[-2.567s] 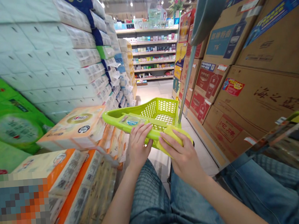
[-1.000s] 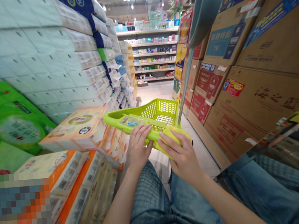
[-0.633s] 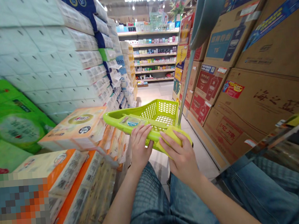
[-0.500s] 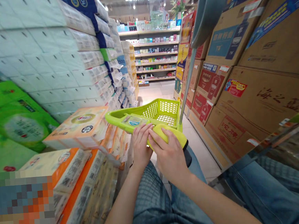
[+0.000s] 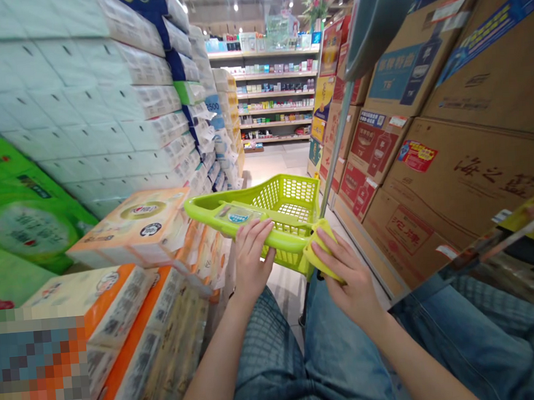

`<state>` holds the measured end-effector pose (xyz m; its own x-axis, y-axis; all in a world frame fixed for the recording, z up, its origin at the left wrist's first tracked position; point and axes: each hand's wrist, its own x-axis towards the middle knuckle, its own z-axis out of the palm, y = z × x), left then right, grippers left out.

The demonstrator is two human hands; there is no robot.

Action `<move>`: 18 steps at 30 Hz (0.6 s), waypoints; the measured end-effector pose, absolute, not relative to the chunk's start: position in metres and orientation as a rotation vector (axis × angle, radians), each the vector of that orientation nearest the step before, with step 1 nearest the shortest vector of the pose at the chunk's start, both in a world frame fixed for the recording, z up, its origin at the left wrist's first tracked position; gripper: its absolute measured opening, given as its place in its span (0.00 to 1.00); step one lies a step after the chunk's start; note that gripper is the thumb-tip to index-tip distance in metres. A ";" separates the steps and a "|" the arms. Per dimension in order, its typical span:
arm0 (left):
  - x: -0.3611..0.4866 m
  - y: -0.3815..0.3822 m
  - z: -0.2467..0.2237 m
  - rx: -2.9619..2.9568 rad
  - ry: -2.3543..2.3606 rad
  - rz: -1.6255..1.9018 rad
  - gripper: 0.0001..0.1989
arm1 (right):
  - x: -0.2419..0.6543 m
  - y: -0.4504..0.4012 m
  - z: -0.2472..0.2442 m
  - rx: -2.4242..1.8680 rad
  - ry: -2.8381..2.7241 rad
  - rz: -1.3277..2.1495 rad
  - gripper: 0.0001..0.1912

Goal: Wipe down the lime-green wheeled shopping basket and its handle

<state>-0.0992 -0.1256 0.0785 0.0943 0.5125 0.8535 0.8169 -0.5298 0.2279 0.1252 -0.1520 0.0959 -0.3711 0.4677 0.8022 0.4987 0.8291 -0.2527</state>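
A lime-green plastic mesh shopping basket [image 5: 290, 207] sits in front of me, with its long rim running across my view. My left hand [image 5: 253, 262] grips the near rim, fingers over the top. My right hand [image 5: 349, 273] is shut on a folded yellow cloth [image 5: 321, 251], pressing it against the right end of the rim. The cloth hides that part of the rim. Denim-clad legs show below both hands.
Wrapped tissue packs [image 5: 106, 151] are stacked high on the left, and printed cartons [image 5: 455, 191] on the right. A metal pole [image 5: 335, 151] rises beyond the basket. A tiled aisle leads to shelves [image 5: 271, 98]. A reflective panel [image 5: 485, 269] shows denim at lower right.
My right hand has moved right with the cloth, from the middle of the rim to its right end. The left hand has stayed on the rim.
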 end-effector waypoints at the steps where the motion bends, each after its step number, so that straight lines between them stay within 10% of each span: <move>1: -0.099 -0.126 0.079 -2.075 -1.319 -1.411 0.23 | 0.124 -0.151 0.098 -0.725 -2.013 -0.052 0.33; 18: -0.101 -0.125 0.078 -2.074 -1.321 -1.442 0.19 | 0.068 -0.151 0.126 -0.900 -2.281 -0.313 0.27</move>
<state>-0.1008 -0.1251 0.0783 0.0784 0.5149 0.8536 0.8054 -0.5373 0.2501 0.0682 -0.1507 0.1256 -0.5476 0.5204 0.6552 0.6779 0.7350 -0.0172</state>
